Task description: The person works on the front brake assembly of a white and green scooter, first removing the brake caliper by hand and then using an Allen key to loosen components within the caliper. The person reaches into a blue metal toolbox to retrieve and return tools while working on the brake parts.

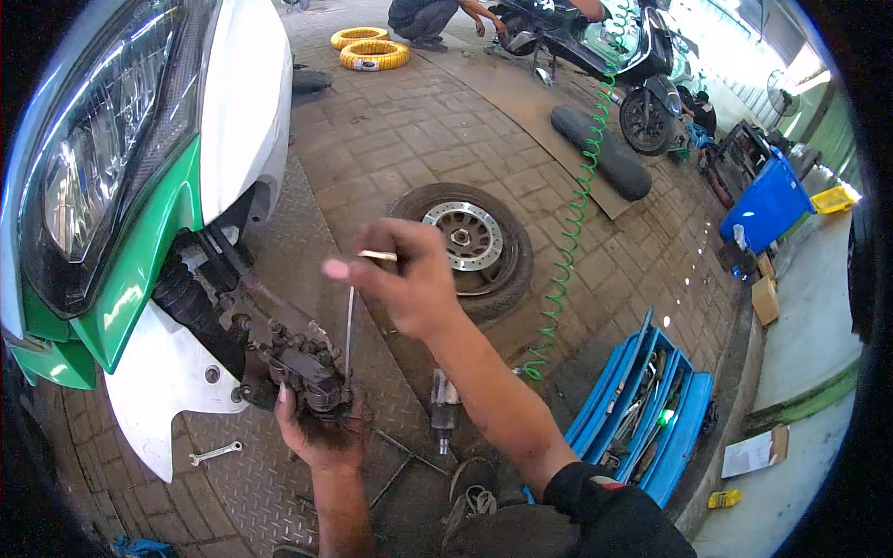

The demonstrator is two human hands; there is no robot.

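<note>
My left hand [321,437] grips a dark, grimy brake caliper [307,372] from below, beside the front fork [191,302] of the green-and-white scooter [228,84]. My right hand [400,279] is closed on a thin metal hand tool [350,330], its shaft pointing straight down to the right side of the caliper. The tool's tip is hard to make out. A white fender [149,391] hangs left of the caliper, and a small spanner [216,453] lies on the ground below it.
A wheel [465,251] with brake disc lies ahead. An air tool [446,409], blue toolbox [628,418] and coiled green hose [581,195] are at the right. Farther back are yellow-wrapped tyres [374,54], a loose seat [600,149], another scooter [614,65], a blue bin [767,200] and other people [423,19].
</note>
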